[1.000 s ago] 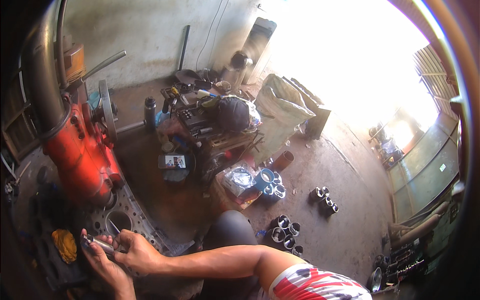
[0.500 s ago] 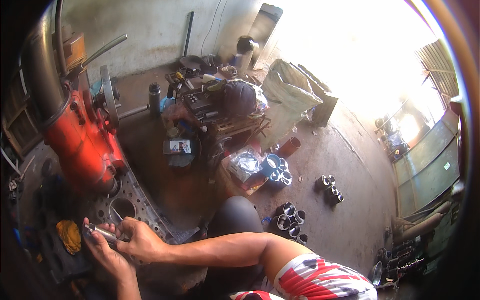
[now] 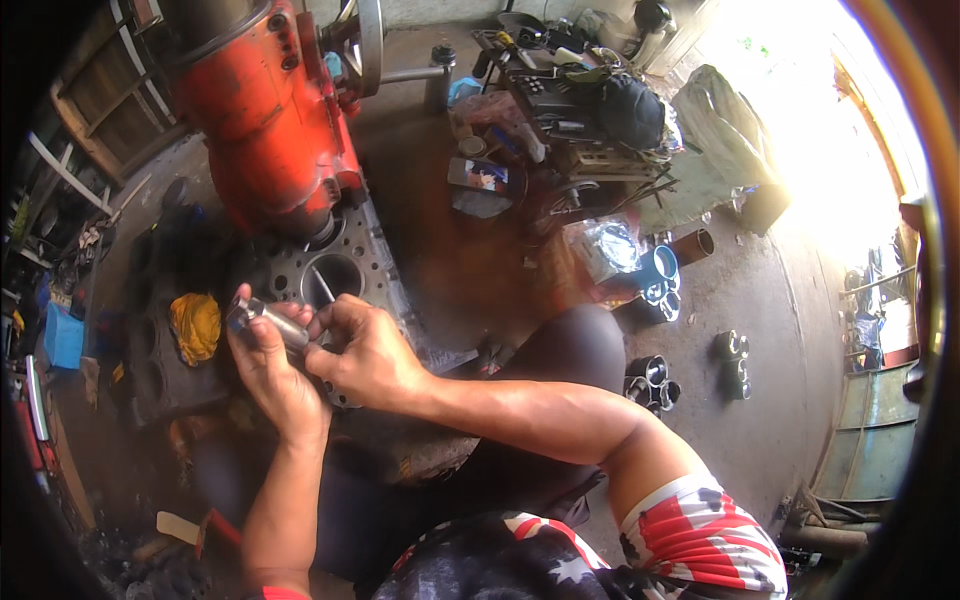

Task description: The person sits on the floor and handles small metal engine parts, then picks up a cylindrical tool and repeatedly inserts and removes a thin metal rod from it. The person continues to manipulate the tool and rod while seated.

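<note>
Metal cylinder (image 3: 268,322), short and grey, sits at about 9 o'clock from picture centre, held over the engine block (image 3: 345,262). Left hand (image 3: 268,365) wraps its fingers around the lower body of the cylinder; the grip is narrow and closed on the part, with the capped end pointing toward 10 o'clock. Right hand (image 3: 368,350) lies just beside the left, at 3 o'clock of it, fingers pinched on a thin metal rod (image 3: 324,287). The rod slants up toward 11 o'clock from the fingertips, and its free end shows against a round cylinder bore (image 3: 333,277) in the block. Whether the rod touches the cylinder cannot be told.

Red machine (image 3: 268,110) stands on the block at 12 o'clock of the hands. A yellow rag (image 3: 196,325) lies at 9 o'clock of the left hand, on dark parts. The person's dark-clad knee (image 3: 570,345) rises at 3 o'clock of the right hand.

On the floor (image 3: 760,300), several metal sleeves (image 3: 652,378) stand grouped at 3 o'clock, with another pair (image 3: 733,355) just beyond them. A blue-rimmed ring (image 3: 660,268) and a clear plastic bag (image 3: 605,245) lie at 2 o'clock. A cluttered heap of tools and boxes (image 3: 570,110) occupies 1 o'clock, near the bright doorway.
</note>
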A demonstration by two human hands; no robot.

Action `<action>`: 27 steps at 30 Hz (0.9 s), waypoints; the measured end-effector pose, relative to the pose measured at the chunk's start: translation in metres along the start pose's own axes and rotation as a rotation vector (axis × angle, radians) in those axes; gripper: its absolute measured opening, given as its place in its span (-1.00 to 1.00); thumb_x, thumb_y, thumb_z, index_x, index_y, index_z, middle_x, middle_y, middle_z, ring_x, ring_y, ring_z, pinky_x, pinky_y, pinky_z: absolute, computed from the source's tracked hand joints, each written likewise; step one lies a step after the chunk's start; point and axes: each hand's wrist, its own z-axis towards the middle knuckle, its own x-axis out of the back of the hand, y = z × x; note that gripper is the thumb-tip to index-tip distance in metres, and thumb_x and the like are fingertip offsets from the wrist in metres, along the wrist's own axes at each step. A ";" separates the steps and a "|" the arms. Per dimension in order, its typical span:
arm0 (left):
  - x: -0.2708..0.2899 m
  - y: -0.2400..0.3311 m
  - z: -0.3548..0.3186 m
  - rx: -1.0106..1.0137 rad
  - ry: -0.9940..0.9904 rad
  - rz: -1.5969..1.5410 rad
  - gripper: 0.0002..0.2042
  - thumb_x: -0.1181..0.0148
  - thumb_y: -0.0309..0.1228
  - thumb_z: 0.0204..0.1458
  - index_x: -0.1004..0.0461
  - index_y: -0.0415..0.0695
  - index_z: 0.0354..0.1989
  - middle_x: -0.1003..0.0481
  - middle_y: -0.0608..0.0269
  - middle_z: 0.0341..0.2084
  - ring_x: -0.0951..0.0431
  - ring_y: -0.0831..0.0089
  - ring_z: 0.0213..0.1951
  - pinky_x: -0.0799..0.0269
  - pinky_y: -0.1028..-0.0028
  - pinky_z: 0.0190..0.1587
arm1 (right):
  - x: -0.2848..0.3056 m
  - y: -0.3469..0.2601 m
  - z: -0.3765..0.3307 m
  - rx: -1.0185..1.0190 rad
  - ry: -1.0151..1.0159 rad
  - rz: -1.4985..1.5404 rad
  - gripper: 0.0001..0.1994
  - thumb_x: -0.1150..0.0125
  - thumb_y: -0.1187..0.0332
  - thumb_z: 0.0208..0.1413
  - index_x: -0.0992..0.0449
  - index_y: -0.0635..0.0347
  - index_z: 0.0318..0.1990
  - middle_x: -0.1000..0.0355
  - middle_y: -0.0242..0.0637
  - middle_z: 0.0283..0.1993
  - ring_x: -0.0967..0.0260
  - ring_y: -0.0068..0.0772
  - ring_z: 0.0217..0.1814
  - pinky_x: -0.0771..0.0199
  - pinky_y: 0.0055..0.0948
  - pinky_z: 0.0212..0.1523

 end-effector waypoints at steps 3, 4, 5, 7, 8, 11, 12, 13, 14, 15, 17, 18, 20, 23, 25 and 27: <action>-0.002 0.002 0.000 -0.008 -0.005 0.044 -0.44 -0.05 -0.07 0.31 -0.15 -0.18 0.31 -0.42 0.20 -0.25 -0.48 0.44 -0.19 -0.50 0.39 -0.06 | 0.003 -0.008 -0.001 -0.050 -0.009 0.018 -0.74 -0.31 0.37 -0.17 -0.49 0.40 -0.36 -0.38 -0.11 -0.33 -0.40 -0.23 -0.36 -0.40 -0.29 -0.30; -0.003 0.002 0.000 -0.008 -0.003 0.064 -0.44 -0.05 -0.07 0.31 -0.15 -0.18 0.31 -0.42 0.20 -0.25 -0.48 0.44 -0.19 -0.50 0.39 -0.06 | 0.004 -0.009 -0.001 -0.052 -0.013 0.008 -0.74 -0.31 0.37 -0.18 -0.49 0.39 -0.36 -0.38 -0.11 -0.33 -0.40 -0.23 -0.35 -0.40 -0.29 -0.30; -0.003 0.002 0.000 -0.003 -0.001 0.066 -0.44 -0.04 -0.07 0.31 -0.15 -0.18 0.31 -0.42 0.20 -0.24 -0.48 0.44 -0.19 -0.50 0.38 -0.06 | 0.005 -0.010 -0.001 -0.054 -0.017 -0.002 -0.74 -0.31 0.37 -0.18 -0.49 0.39 -0.36 -0.38 -0.11 -0.33 -0.40 -0.23 -0.35 -0.40 -0.29 -0.30; -0.003 0.002 -0.001 0.003 0.003 0.069 -0.44 -0.04 -0.06 0.31 -0.15 -0.18 0.31 -0.42 0.20 -0.24 -0.48 0.44 -0.18 -0.50 0.38 -0.05 | 0.005 -0.011 -0.001 -0.054 -0.017 -0.009 -0.74 -0.32 0.37 -0.18 -0.50 0.39 -0.36 -0.38 -0.11 -0.33 -0.40 -0.23 -0.35 -0.40 -0.28 -0.30; -0.003 0.002 0.000 0.003 0.006 0.069 -0.44 -0.04 -0.06 0.31 -0.15 -0.18 0.31 -0.42 0.20 -0.24 -0.48 0.43 -0.18 -0.50 0.38 -0.05 | 0.005 -0.010 -0.002 -0.051 -0.014 -0.005 -0.74 -0.32 0.38 -0.18 -0.51 0.38 -0.35 -0.38 -0.12 -0.33 -0.40 -0.23 -0.34 -0.40 -0.28 -0.29; -0.003 0.002 0.001 -0.009 -0.002 0.062 -0.44 -0.05 -0.06 0.31 -0.15 -0.17 0.31 -0.41 0.20 -0.23 -0.48 0.43 -0.17 -0.50 0.37 -0.04 | 0.002 -0.004 -0.002 -0.029 0.000 -0.014 -0.74 -0.34 0.38 -0.17 -0.53 0.37 -0.33 -0.38 -0.12 -0.33 -0.40 -0.23 -0.34 -0.40 -0.28 -0.29; -0.003 0.002 0.001 -0.014 -0.008 0.059 -0.44 -0.06 -0.07 0.30 -0.15 -0.17 0.31 -0.41 0.20 -0.23 -0.47 0.43 -0.17 -0.50 0.36 -0.04 | 0.001 -0.002 -0.002 -0.020 0.006 -0.019 -0.74 -0.34 0.38 -0.17 -0.53 0.37 -0.32 -0.38 -0.12 -0.33 -0.40 -0.22 -0.34 -0.40 -0.28 -0.29; -0.002 0.002 0.002 -0.010 -0.004 0.054 -0.44 -0.06 -0.07 0.31 -0.15 -0.17 0.31 -0.41 0.20 -0.23 -0.47 0.43 -0.17 -0.49 0.36 -0.04 | 0.000 0.001 -0.002 0.030 0.016 -0.028 -0.73 -0.34 0.37 -0.15 -0.54 0.35 -0.29 -0.36 -0.18 -0.38 -0.36 -0.31 -0.39 -0.38 -0.31 -0.34; -0.002 0.002 0.002 -0.007 0.001 0.048 -0.45 -0.06 -0.08 0.31 -0.15 -0.16 0.31 -0.41 0.20 -0.23 -0.47 0.43 -0.17 -0.49 0.36 -0.03 | 0.000 0.002 -0.001 0.080 0.026 -0.037 -0.71 -0.35 0.35 -0.13 -0.54 0.34 -0.25 -0.34 -0.24 -0.43 -0.32 -0.40 -0.43 -0.36 -0.35 -0.38; -0.002 0.002 0.002 -0.003 -0.002 0.019 -0.45 -0.06 -0.08 0.31 -0.15 -0.16 0.31 -0.41 0.20 -0.23 -0.47 0.43 -0.17 -0.49 0.36 -0.03 | -0.001 0.004 0.000 0.131 0.036 -0.046 -0.70 -0.35 0.34 -0.10 -0.54 0.32 -0.22 -0.32 -0.29 -0.48 -0.29 -0.49 -0.48 -0.35 -0.38 -0.42; -0.002 0.002 0.001 -0.004 0.001 0.031 -0.46 -0.05 -0.09 0.31 -0.15 -0.16 0.31 -0.40 0.20 -0.23 -0.47 0.43 -0.17 -0.49 0.36 -0.03 | 0.000 0.004 0.001 0.136 0.023 -0.055 -0.71 -0.35 0.34 -0.10 -0.53 0.32 -0.23 -0.32 -0.29 -0.49 -0.29 -0.49 -0.48 -0.34 -0.39 -0.43; -0.002 0.002 0.001 0.001 -0.004 0.003 -0.46 -0.05 -0.09 0.31 -0.15 -0.16 0.31 -0.40 0.20 -0.23 -0.47 0.43 -0.17 -0.49 0.35 -0.03 | 0.000 0.003 0.001 0.138 0.017 -0.060 -0.71 -0.35 0.34 -0.10 -0.53 0.32 -0.24 -0.32 -0.29 -0.49 -0.28 -0.49 -0.48 -0.34 -0.39 -0.43; -0.002 0.003 0.000 0.001 0.001 0.025 -0.47 -0.05 -0.09 0.32 -0.15 -0.15 0.31 -0.40 0.20 -0.23 -0.47 0.43 -0.17 -0.49 0.35 -0.03 | 0.003 0.000 0.000 0.023 -0.018 -0.009 -0.74 -0.34 0.37 -0.14 -0.52 0.35 -0.30 -0.36 -0.18 -0.38 -0.36 -0.31 -0.39 -0.38 -0.31 -0.34; -0.002 0.003 0.000 0.003 -0.007 0.031 -0.47 -0.04 -0.09 0.32 -0.15 -0.15 0.31 -0.40 0.19 -0.23 -0.47 0.43 -0.17 -0.49 0.35 -0.03 | 0.004 -0.006 -0.001 -0.050 -0.033 0.014 -0.75 -0.32 0.40 -0.17 -0.51 0.37 -0.34 -0.38 -0.12 -0.33 -0.41 -0.22 -0.35 -0.40 -0.28 -0.30; -0.003 0.003 0.000 0.003 -0.009 0.035 -0.47 -0.04 -0.09 0.32 -0.15 -0.15 0.31 -0.40 0.19 -0.23 -0.47 0.42 -0.17 -0.49 0.35 -0.03 | 0.005 -0.009 -0.002 -0.046 -0.028 0.008 -0.75 -0.32 0.40 -0.17 -0.50 0.38 -0.34 -0.38 -0.12 -0.33 -0.41 -0.22 -0.35 -0.40 -0.29 -0.31; -0.003 0.003 0.000 0.009 -0.005 0.015 -0.47 -0.04 -0.09 0.32 -0.15 -0.15 0.31 -0.40 0.20 -0.23 -0.47 0.42 -0.17 -0.49 0.34 -0.02 | 0.004 -0.009 -0.001 -0.030 -0.023 -0.002 -0.75 -0.32 0.40 -0.17 -0.50 0.39 -0.34 -0.38 -0.12 -0.33 -0.41 -0.22 -0.35 -0.40 -0.29 -0.31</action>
